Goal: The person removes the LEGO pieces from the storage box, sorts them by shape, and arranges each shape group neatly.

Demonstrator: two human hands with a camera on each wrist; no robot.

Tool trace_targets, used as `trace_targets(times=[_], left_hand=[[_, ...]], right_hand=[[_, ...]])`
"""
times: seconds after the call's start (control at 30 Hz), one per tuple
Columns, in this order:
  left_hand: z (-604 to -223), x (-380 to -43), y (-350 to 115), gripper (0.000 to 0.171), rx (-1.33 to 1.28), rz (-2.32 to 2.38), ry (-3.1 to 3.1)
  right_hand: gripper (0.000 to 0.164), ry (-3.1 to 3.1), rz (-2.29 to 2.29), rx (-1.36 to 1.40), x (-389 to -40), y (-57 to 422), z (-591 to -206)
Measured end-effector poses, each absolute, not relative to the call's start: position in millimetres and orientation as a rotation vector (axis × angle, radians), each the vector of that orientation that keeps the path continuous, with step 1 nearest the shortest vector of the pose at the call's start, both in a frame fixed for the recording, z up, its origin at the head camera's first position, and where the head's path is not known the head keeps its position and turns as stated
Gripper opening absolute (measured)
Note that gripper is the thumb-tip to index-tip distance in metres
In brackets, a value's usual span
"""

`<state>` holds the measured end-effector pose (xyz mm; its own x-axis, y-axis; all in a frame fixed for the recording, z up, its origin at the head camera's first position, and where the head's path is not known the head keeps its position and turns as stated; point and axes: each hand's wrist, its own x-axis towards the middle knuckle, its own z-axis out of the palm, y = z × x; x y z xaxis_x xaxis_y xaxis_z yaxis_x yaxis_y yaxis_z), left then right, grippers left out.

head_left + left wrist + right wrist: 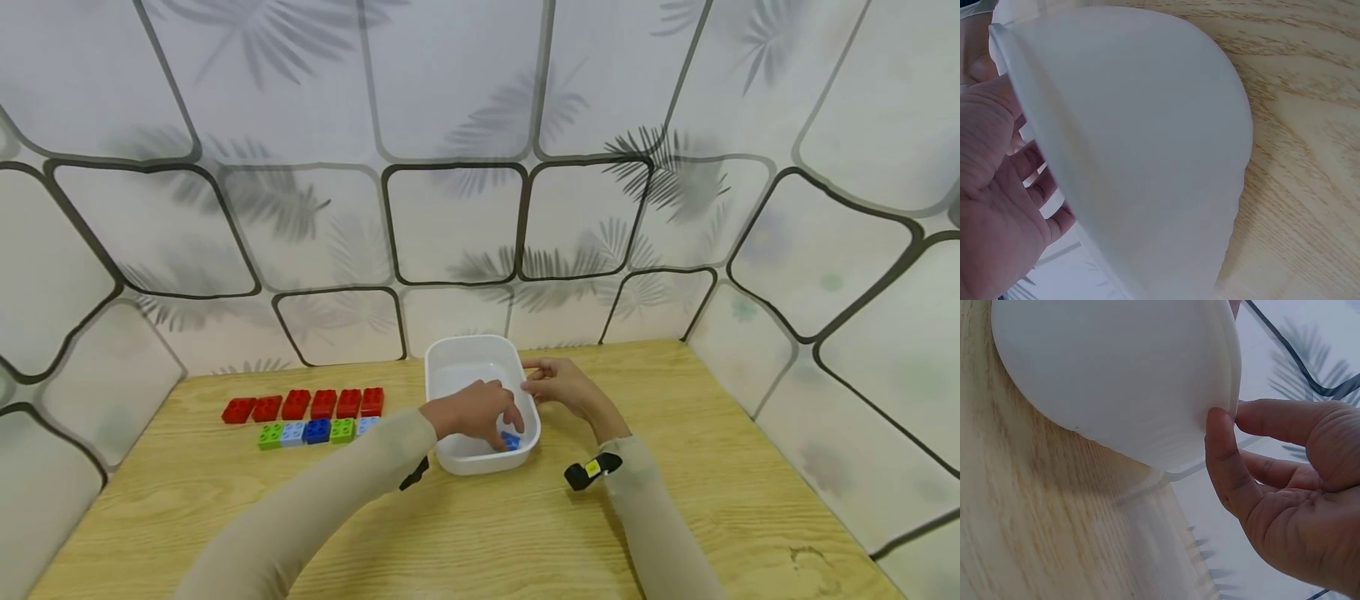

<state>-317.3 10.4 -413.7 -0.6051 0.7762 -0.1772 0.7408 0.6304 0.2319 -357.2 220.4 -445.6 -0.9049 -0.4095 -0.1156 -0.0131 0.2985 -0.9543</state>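
A white plastic tub (459, 358) stands on the table, a blue toy brick (512, 441) lying in its near right part. My left hand (477, 414) reaches down into the tub with fingers spread, thumb and index finger close beside the brick. Whether they touch it cannot be made out; in the left wrist view the tub wall (1141, 131) hides the fingertips and brick. At the tub's right side, my right hand (566, 387) pinches the rim. The right wrist view shows the thumb and a finger of that right hand (1291, 481) on either side of the rim.
To the left of the tub lies a row of red toy bricks (323, 404). In front of it runs a row of green (271, 436), light blue (292, 433) and dark blue (317, 431) bricks, its right end by my left sleeve (337, 483). Patterned cloth (457, 225) hangs behind the wooden table (420, 533).
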Motion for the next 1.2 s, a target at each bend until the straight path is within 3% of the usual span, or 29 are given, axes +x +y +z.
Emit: trace_targets(times=[0.7, 1.2], left_hand=[[-420, -322, 29, 0.034, 1.245, 0.038, 2.663], [-415, -323, 15, 0.030, 1.221, 0.060, 2.714]], right_hand=[[0.052, 2.234, -1.622, -0.395, -357, 221, -446], [0.052, 2.219, -1.636, -0.358, -359, 222, -448]])
